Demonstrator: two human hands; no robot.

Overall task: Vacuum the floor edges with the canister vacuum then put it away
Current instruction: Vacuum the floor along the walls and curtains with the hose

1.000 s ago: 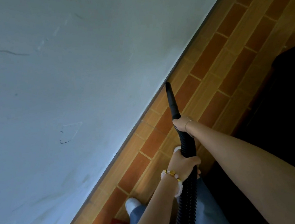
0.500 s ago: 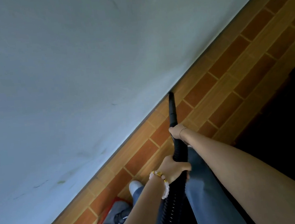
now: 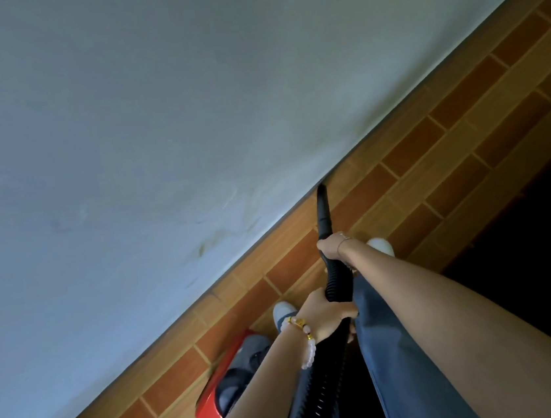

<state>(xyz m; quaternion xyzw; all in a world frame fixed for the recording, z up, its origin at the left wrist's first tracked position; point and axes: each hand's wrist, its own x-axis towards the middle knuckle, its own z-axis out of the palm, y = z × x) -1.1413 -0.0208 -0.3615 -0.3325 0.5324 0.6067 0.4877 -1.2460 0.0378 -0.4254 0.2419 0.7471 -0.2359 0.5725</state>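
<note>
- Edge-cleaning is in hand: the black nozzle (image 3: 323,210) points its tip into the seam where wall (image 3: 154,119) meets tiled floor (image 3: 433,163).
- The right hand (image 3: 332,248) grips the nozzle's base; the left hand (image 3: 324,316) wraps the ribbed hose (image 3: 336,281) just behind.
- The red canister vacuum (image 3: 217,408) sits by the wall, near the person's feet.
- The next move likely calls for sliding the tip along the seam.

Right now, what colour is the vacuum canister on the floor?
The canister is red with a grey top; the head view shows it, low on the left.
</note>
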